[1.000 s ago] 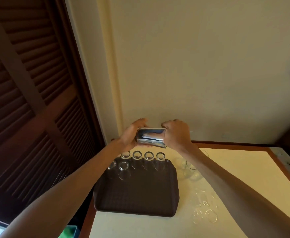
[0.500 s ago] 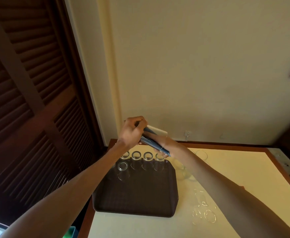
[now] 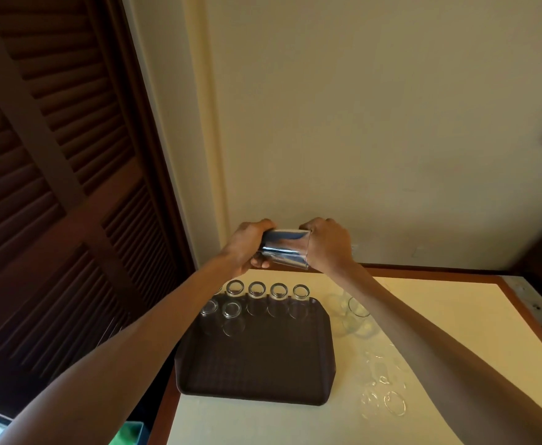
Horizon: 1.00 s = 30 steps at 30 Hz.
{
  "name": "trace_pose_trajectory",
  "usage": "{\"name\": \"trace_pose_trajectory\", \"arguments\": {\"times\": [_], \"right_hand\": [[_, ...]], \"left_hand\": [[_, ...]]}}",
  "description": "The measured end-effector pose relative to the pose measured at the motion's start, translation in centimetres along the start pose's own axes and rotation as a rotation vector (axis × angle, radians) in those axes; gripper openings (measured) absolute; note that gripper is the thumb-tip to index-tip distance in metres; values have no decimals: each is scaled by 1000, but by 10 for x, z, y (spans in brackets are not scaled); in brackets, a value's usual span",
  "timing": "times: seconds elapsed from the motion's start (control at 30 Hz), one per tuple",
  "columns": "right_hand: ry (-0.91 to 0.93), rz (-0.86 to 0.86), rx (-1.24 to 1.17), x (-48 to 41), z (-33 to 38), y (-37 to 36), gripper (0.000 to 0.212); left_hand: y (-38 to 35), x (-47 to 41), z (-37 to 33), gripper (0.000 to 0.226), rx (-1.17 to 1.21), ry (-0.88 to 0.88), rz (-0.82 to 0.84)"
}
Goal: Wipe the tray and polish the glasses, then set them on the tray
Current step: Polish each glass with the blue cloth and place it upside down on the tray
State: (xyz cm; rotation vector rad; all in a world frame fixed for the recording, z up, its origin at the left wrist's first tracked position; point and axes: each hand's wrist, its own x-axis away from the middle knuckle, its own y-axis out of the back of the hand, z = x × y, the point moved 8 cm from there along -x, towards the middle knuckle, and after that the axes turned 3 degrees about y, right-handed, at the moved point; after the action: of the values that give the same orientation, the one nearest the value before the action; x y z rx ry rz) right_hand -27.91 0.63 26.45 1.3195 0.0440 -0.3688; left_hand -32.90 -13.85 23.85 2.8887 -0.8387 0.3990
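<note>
A glass (image 3: 285,248) with a blue cloth showing through it lies on its side in the air above the table's far edge. My left hand (image 3: 247,245) grips its left end and my right hand (image 3: 327,245) grips its right end. Below them a dark brown tray (image 3: 256,364) sits on the cream table, with several clear glasses (image 3: 256,292) standing upside down in rows along its far side.
More clear glasses (image 3: 356,311) stand on the cream table (image 3: 456,316) to the right of the tray, and others (image 3: 391,403) nearer the front right. A dark louvred door (image 3: 54,187) fills the left. The wall rises just behind the table.
Half a second ago my right hand was deep inside the glass with the cloth, tilted. Now the glass lies level again and my right hand is back at its right end.
</note>
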Motion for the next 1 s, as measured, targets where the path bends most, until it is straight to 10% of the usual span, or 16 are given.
{"name": "trace_pose_trajectory", "arguments": {"times": [0.17, 0.27, 0.57, 0.87, 1.0], "right_hand": [[-430, 599, -930, 23, -1, -71, 54], [-452, 812, -1056, 48, 19, -65, 59], [95, -52, 170, 10, 30, 38, 8], [58, 47, 128, -1, 13, 11, 26], [-251, 415, -457, 2, -4, -43, 45]], "left_hand": [[5, 8, -31, 30, -214, -433, -112], [4, 17, -32, 26, -259, -537, -133], [2, 4, 13, 64, 135, 170, 147], [3, 2, 16, 40, 89, 193, 9], [11, 3, -8, 31, -54, -66, -148]]}}
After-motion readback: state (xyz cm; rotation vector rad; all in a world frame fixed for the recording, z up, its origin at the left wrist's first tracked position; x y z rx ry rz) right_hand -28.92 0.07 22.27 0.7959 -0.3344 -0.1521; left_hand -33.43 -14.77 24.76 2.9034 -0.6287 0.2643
